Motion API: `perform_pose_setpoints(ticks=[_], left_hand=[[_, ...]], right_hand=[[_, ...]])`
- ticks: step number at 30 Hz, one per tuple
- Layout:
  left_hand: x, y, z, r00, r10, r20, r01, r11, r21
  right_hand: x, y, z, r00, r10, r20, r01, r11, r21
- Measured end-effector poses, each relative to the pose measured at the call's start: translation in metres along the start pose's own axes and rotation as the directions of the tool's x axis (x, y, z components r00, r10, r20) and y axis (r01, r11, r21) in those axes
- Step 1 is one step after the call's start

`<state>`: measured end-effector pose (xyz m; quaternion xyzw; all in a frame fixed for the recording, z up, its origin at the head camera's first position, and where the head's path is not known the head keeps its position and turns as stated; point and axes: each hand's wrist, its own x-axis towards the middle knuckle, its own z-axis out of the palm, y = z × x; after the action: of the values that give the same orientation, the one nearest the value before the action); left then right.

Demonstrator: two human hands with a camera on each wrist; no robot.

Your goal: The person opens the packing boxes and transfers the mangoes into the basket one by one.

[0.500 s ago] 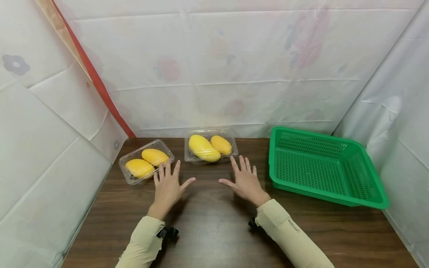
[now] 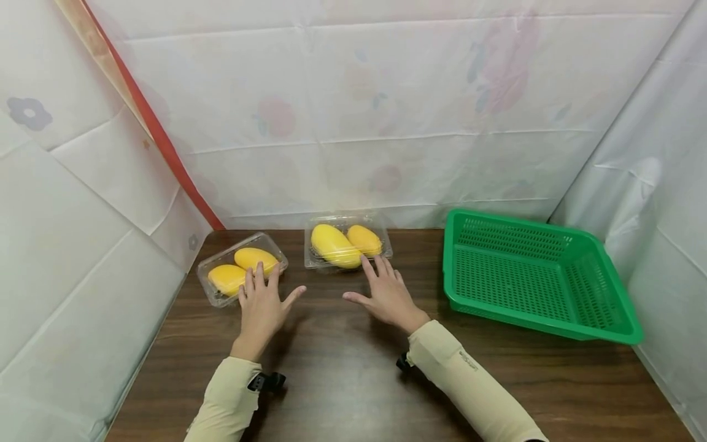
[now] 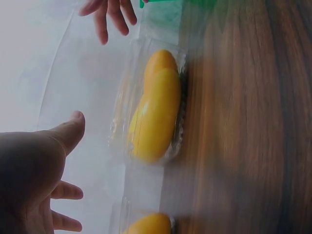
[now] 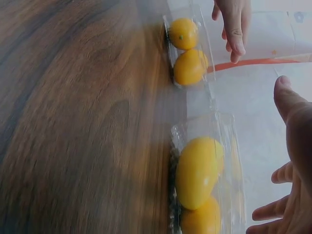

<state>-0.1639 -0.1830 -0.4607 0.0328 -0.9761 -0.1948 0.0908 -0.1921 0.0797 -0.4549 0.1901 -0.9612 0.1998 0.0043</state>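
In the head view, saw left hand (image 2: 262, 313) spread near the left fruit box (image 2: 226, 253), right hand (image 2: 388, 299) spread near the middle fruit box (image 2: 310, 258), green basket (image 2: 508, 276) farther right. From the left wrist, saw fingers (image 3: 67, 190) parted. From the right, saw yellow fruits (image 4: 197, 170) within both clear boxes.

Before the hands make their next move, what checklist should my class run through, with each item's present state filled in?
1. Left hand holds nothing: ok.
2. Right hand holds nothing: ok.
3. Two yellow fruits each in the left box and middle box: ok.
4. Both boxes latched: cannot tell.
5. Left box square with the middle one: not ok, it sits angled.
6. Green basket upright on the table, right of both boxes: ok.
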Motion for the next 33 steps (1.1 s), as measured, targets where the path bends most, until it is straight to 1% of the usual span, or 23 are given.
perform_pose_setpoints(ticks=[3,7,14,20,24,27,33], left_hand=[[0.002,-0.005,-0.003,0.999,-0.026,0.029,0.026,1.0,0.002],[0.004,-0.012,-0.007,0.998,-0.054,0.032,0.055,0.998,-0.019],[0.002,-0.025,-0.009,0.995,-0.097,-0.009,0.096,0.994,-0.044],[0.001,-0.034,-0.011,0.993,-0.114,-0.027,0.112,0.992,-0.064],[0.001,-0.038,-0.013,0.99,-0.133,-0.038,0.13,0.988,-0.077],[0.001,-0.04,-0.014,0.988,-0.147,-0.056,0.141,0.985,-0.1],[-0.001,-0.046,-0.017,0.979,-0.179,-0.094,0.167,0.978,-0.127]], right_hand=[[0.005,-0.006,0.002,1.0,-0.025,0.009,0.025,0.999,0.026],[0.014,-0.016,0.005,0.999,-0.046,0.028,0.044,0.996,0.078],[0.028,-0.031,0.011,0.998,-0.051,0.036,0.046,0.99,0.136],[0.035,-0.043,0.013,0.996,-0.08,0.03,0.075,0.988,0.138],[0.039,-0.048,0.015,0.996,-0.084,0.031,0.079,0.986,0.145],[0.044,-0.053,0.015,0.996,-0.087,0.027,0.081,0.981,0.179],[0.052,-0.063,0.016,0.989,-0.138,0.045,0.127,0.973,0.192]])
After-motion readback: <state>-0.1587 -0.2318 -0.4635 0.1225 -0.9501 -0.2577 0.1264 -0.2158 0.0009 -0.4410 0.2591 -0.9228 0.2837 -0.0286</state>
